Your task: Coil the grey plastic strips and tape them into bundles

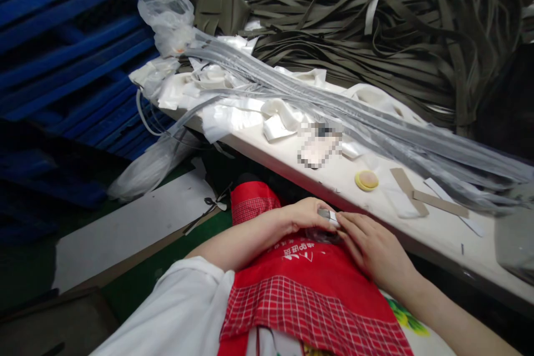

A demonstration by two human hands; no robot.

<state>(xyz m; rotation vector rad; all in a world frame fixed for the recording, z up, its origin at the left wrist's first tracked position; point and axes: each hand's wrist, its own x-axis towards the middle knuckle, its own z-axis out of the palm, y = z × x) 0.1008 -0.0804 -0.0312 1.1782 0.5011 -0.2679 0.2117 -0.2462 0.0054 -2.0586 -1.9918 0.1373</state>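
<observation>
Over my lap, my left hand (pixel 306 214) is closed around a small grey-and-white piece (pixel 329 216) whose kind I cannot make out. My right hand (pixel 367 239) comes in from the other side, its fingertips pinching the white end of that piece, so the two hands nearly meet. Just below, a clear, shiny thing (pixel 323 235) shows partly between the hands and the red apron (pixel 317 272); the fingers hide the rest of it.
Along the white table (pixel 267 153) lie long grey strips in clear plastic (pixel 300 94), a blurred-out object (pixel 319 144), a yellow round tin (pixel 366 180) and cardboard strips (pixel 438 203). Dark strips (pixel 375 50) are heaped behind. Blue slats (pixel 75 39) and a board (pixel 137 228) stand left.
</observation>
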